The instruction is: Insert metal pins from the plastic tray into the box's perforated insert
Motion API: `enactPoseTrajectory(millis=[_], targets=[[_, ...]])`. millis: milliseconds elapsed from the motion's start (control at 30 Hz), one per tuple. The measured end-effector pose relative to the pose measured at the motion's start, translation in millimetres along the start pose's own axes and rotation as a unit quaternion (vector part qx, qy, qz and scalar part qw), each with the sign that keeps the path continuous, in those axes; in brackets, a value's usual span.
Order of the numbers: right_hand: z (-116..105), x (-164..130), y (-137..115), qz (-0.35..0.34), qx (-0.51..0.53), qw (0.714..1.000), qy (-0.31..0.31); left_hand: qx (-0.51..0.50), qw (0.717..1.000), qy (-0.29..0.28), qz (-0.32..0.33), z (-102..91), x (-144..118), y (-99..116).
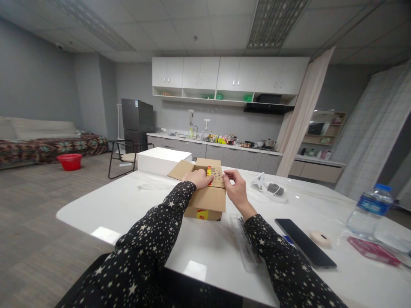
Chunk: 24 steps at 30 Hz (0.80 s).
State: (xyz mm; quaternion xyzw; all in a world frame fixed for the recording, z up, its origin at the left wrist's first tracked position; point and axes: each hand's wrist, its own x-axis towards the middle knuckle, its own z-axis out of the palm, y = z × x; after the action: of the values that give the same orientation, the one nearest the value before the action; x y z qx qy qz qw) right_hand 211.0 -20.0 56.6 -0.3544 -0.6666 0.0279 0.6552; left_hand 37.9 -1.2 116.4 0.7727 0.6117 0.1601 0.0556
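Note:
An open cardboard box [205, 199] with red and yellow tape stands on the white table in front of me. My left hand [198, 178] reaches over its left side, fingers curled and thumb against the taped flap. On the right, my right hand [236, 188] has thumb and forefinger pinched together at the edge of the flap [217, 182]. What that pinch holds, if anything, is too small to make out. Dark specks dot this flap; I cannot tell whether they are print or small loose pieces. The inside of the box is mostly hidden by my left hand.
A white box [163, 159] sits behind on the left. Beside my right forearm lie a clear plastic case [245, 252], a black phone [305, 243] and a round beige case [320, 238]. Farther right are a water bottle [369, 211] and a red packet [372, 251]. White gear [271, 190] lies behind.

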Motion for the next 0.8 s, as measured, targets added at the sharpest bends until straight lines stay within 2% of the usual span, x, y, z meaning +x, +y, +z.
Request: enactPoseTrajectory(millis=[600,800], targets=[[1.3,-4.9,3.3,0.025,0.016,0.999,-0.028,0.000,1.000,-0.002,0.001,0.1,-0.1,-0.3],[3.4,-6.4,-4.2,0.009,0.017,0.999,-0.043,0.000,1.000,-0.002,0.005,-1.9,-2.8,1.1]])
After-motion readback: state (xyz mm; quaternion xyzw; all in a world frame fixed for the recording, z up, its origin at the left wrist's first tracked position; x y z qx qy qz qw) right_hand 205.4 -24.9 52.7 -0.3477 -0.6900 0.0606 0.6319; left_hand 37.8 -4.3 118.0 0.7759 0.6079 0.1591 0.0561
